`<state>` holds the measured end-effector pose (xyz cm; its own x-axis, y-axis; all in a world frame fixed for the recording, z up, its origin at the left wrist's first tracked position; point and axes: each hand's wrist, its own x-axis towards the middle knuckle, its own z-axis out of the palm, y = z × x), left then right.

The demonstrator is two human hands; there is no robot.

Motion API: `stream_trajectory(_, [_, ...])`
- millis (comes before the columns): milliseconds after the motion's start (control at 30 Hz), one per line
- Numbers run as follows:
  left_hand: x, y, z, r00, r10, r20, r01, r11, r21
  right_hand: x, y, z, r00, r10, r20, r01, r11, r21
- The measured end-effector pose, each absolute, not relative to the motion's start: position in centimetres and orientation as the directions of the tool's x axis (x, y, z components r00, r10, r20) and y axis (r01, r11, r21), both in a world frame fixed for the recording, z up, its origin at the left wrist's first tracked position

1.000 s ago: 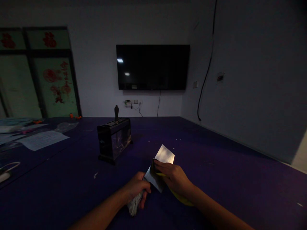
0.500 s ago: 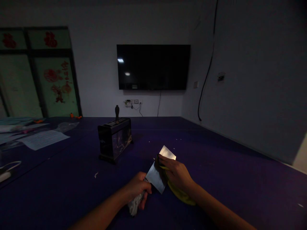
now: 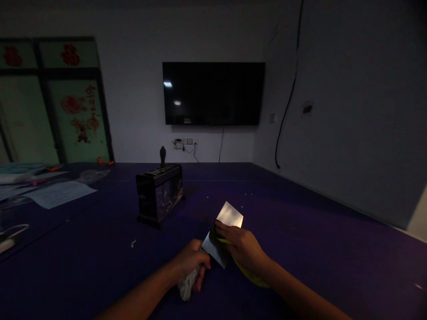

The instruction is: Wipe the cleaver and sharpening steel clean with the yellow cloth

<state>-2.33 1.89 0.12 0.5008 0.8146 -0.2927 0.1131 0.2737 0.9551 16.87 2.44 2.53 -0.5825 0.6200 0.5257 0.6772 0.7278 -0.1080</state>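
My left hand [image 3: 191, 264] is closed round the handle end of a cleaver, which is wrapped in crumpled whitish material [image 3: 186, 286]. From that fist the broad, shiny blade of the cleaver [image 3: 230, 215] points up and away to the right. A yellow cloth [image 3: 251, 276] is under my right hand [image 3: 245, 246], whose fingers press it across the middle of the blade. Part of the cloth looks dark in shadow, and it hangs down below the wrist. Beyond my left hand stands a black knife block [image 3: 147, 198] with one dark-handled tool [image 3: 163, 156] upright in its top.
The purple tabletop [image 3: 300, 266] carries a few small white scraps [image 3: 133, 243]. Printed paper sheets [image 3: 63, 194] and clear plastic [image 3: 93, 176] lie at the left. A white cable [image 3: 15, 229] is at the left edge. A television [image 3: 213, 93] hangs on the far wall.
My right hand and the cloth have slid down the blade, left and toward my left hand, baring more of its far end. My left hand has barely moved.
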Motion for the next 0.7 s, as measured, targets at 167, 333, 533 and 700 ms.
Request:
stream_trajectory(167, [-2.31,1.75,0.03,0.438,0.842,-0.317,0.108,0.301,0.948,16.52,1.92,2.77,-0.63,0.607,0.484,0.655,0.751,-0.09])
stream_trajectory(333, [-2.16,1.21,0.77,0.406,0.852,-0.331,0.139,0.3,0.944,16.54,1.9,2.73,-0.65,0.583,0.487,0.632,0.771,-0.08])
stream_trajectory(533, [-2.21,1.47,0.55,0.422,0.847,-0.324,0.13,0.297,0.946,16.57,1.92,2.91,-0.639,0.6,0.481,0.647,0.757,-0.086])
stream_trajectory(700, [-2.25,1.9,0.13,0.464,0.825,-0.322,0.141,0.29,0.947,16.74,2.42,2.54,-0.611,0.623,0.488,0.681,0.728,-0.079])
